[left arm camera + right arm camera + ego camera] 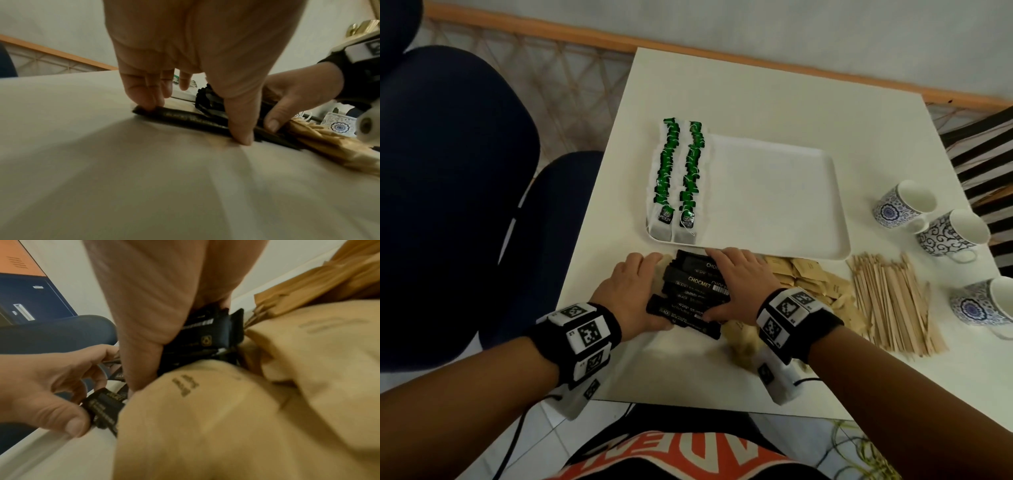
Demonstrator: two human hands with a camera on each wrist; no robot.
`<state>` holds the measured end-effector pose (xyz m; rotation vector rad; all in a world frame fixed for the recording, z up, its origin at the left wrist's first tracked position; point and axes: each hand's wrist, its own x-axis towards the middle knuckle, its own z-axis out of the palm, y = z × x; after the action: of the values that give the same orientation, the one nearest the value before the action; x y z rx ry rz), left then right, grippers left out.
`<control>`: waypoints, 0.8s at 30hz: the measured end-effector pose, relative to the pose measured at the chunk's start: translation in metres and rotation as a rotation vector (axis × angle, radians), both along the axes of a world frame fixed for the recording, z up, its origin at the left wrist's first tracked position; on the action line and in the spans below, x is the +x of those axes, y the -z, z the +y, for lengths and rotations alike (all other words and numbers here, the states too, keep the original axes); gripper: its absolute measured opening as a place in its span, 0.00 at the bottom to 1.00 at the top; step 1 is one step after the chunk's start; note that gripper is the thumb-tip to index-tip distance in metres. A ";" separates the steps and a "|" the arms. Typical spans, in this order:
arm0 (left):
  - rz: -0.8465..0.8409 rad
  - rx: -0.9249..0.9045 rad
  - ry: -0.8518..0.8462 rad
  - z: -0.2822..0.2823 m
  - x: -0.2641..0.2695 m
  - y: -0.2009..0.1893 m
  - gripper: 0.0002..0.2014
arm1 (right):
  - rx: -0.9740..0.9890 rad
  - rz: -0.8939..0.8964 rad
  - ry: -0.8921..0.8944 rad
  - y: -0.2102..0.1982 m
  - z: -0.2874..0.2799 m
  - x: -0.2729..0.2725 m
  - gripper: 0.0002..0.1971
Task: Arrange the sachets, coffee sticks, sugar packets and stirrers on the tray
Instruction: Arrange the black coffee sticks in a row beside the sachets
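A pile of black coffee sticks point(690, 291) lies on the table just in front of the white tray point(774, 192). My left hand point(645, 289) grips the pile's left end, thumb at the near side. My right hand point(722, 284) grips the right end, fingers over the top. In the left wrist view my left hand point(197, 116) pinches the coffee sticks point(179, 117). Two rows of green-tagged tea sachets point(676, 178) fill the tray's left side. Brown sugar packets point(808, 277) lie under and right of my right hand. Wooden stirrers point(893, 305) lie further right.
Three patterned cups point(904, 205) stand at the table's right edge. The white table point(774, 99) ends close behind the tray. A dark blue chair point(458, 192) stands to the left. The right part of the tray is bare.
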<state>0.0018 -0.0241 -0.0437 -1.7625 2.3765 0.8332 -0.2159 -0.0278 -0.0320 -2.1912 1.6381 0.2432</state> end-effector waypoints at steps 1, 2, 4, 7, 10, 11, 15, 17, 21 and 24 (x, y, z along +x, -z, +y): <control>0.032 0.027 -0.029 0.001 -0.001 0.001 0.54 | 0.009 -0.004 -0.008 -0.001 -0.003 0.001 0.53; 0.063 0.040 -0.049 0.000 -0.002 0.001 0.53 | 0.012 -0.009 -0.010 -0.002 -0.005 0.001 0.51; 0.110 0.057 -0.072 -0.002 -0.005 0.003 0.49 | 0.020 -0.019 -0.015 -0.004 -0.011 0.002 0.45; 0.158 0.085 -0.089 -0.004 -0.010 0.002 0.47 | 0.037 -0.025 -0.037 -0.005 -0.017 0.002 0.40; 0.197 0.114 -0.115 -0.004 -0.014 0.004 0.45 | 0.037 -0.034 -0.060 -0.004 -0.022 0.004 0.38; 0.209 0.113 -0.127 -0.005 -0.016 0.005 0.45 | 0.036 -0.040 -0.068 -0.004 -0.024 0.004 0.37; 0.311 0.116 -0.180 -0.009 -0.017 0.009 0.47 | 0.067 -0.111 -0.080 -0.013 -0.036 0.000 0.30; 0.385 0.120 -0.198 -0.013 -0.017 0.014 0.46 | 0.083 -0.158 -0.060 -0.019 -0.040 -0.005 0.27; 0.482 0.159 -0.187 -0.023 -0.017 0.045 0.41 | 0.069 -0.233 -0.033 -0.025 -0.043 -0.013 0.26; 0.496 0.177 -0.122 -0.028 -0.024 0.050 0.42 | 0.059 -0.307 -0.004 -0.029 -0.045 -0.018 0.27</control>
<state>-0.0222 -0.0520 -0.0935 -1.8078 2.3714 1.6086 -0.2335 -0.0725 -0.0027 -2.0679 1.4382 -0.0433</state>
